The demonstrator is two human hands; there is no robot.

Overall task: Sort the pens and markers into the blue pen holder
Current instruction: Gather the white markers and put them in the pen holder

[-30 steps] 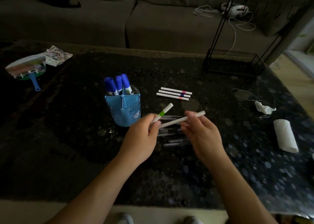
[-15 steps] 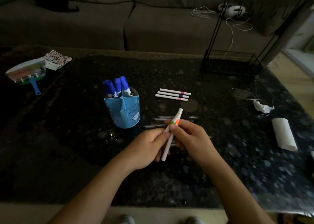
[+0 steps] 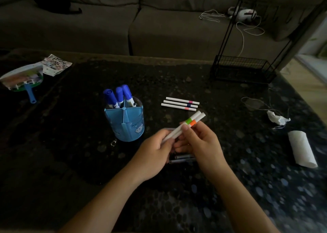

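The blue pen holder [image 3: 126, 124] stands on the dark table with three blue-capped markers [image 3: 118, 96] in its back compartments. Right of it, my left hand [image 3: 153, 154] and my right hand [image 3: 201, 144] together hold two white pens side by side, one with a green band [image 3: 188, 121] and one with an orange band [image 3: 193, 122], tips pointing up and to the right. Three more white pens [image 3: 180, 104] lie in a row behind my hands. Several dark pens [image 3: 183, 158] lie on the table under my hands, partly hidden.
A black wire rack [image 3: 242, 70] stands at the back right. A paper roll [image 3: 301, 150] and a crumpled tissue [image 3: 277, 118] lie at the right. A hand fan [image 3: 22, 78] and a printed sheet [image 3: 56, 63] lie at the far left. A sofa runs behind the table.
The two white pens, held apart one second ago, have been brought together side by side, and both hands now grip the pair. The pens' tips have swung up to the right.
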